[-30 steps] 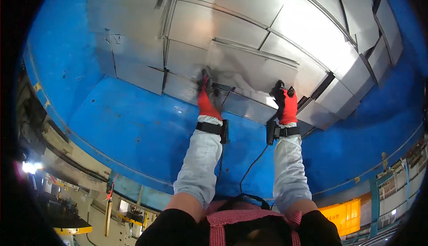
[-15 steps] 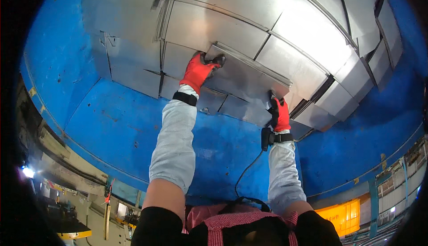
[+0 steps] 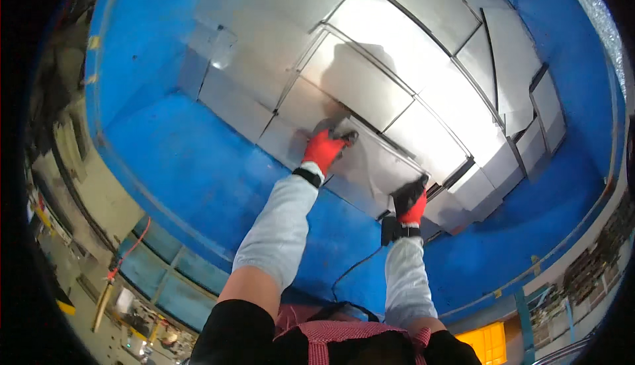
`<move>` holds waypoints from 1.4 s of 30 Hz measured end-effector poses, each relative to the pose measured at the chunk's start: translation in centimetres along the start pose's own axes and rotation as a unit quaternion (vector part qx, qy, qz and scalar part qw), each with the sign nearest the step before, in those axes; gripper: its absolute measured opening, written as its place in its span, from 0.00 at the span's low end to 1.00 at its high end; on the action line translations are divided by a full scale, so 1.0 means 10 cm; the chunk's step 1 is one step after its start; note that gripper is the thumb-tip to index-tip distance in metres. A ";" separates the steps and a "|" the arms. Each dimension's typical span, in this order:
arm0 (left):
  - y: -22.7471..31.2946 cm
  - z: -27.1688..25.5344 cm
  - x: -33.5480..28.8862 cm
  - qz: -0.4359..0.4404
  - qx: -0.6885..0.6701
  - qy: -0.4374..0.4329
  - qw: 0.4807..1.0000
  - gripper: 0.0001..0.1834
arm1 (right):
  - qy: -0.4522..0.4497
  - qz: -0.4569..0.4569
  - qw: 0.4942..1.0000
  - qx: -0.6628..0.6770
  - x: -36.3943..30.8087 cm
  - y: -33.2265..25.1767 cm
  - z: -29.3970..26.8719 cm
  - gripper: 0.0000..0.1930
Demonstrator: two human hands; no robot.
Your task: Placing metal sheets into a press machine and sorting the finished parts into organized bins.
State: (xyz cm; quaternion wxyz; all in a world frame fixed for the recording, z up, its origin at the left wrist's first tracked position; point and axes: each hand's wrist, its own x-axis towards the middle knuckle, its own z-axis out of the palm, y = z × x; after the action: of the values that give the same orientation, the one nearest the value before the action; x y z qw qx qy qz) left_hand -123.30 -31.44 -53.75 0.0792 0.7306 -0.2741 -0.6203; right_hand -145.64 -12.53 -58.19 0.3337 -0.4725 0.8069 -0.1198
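My left hand (image 3: pixel 325 149), in a red and black glove, is closed on the left end of a small stack of thin grey metal plates (image 3: pixel 378 166). At its right end, my right hand (image 3: pixel 411 205), gloved alike, grips the same stack. The stack lies nearly level with the neighbouring metal plates (image 3: pixel 360 77), its long far edge beside a narrow dark gap. My fingertips are partly hidden by the gloves' dark parts and the plates.
Rows of flat metal plates fill a large container with blue walls (image 3: pixel 192 160). Dark gaps run between some rows. A black device (image 3: pixel 390 231) with a cable is strapped at my right wrist. A yellow crate (image 3: pixel 486 344) stands outside, lower right.
The view has shifted and turned. The held plates sit lower and flatter among the others, where their raised edge stood out before. Both hands keep their hold.
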 end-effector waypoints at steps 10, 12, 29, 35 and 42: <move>-0.09 -0.87 -2.61 0.077 0.024 -0.267 0.960 0.21 | 0.100 -0.146 0.982 -0.065 -2.18 -0.80 -2.08 0.22; -0.56 -0.75 -2.90 0.147 -0.107 -0.264 0.947 0.21 | 0.105 -0.116 0.988 -0.014 -2.56 -0.83 -2.31 0.22; -2.69 -1.46 -5.73 0.137 -0.262 0.043 0.954 0.24 | -0.145 -0.148 0.969 0.131 -4.28 -1.66 -2.32 0.19; -3.42 -1.54 -6.56 0.079 -0.358 0.137 0.920 0.26 | -0.230 -0.285 0.929 0.048 -4.82 -1.97 -2.22 0.20; -4.64 -1.94 -6.72 0.128 -0.522 0.231 0.811 0.30 | -0.263 -0.388 0.873 -0.133 -5.52 -2.77 -1.46 0.19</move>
State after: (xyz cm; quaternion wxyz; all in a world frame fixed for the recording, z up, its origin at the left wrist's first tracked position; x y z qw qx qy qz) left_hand -96.26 36.58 -12.72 0.5883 0.6597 0.0261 -0.4669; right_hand -118.02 17.62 -9.70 0.3944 -0.8015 0.4495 -0.0027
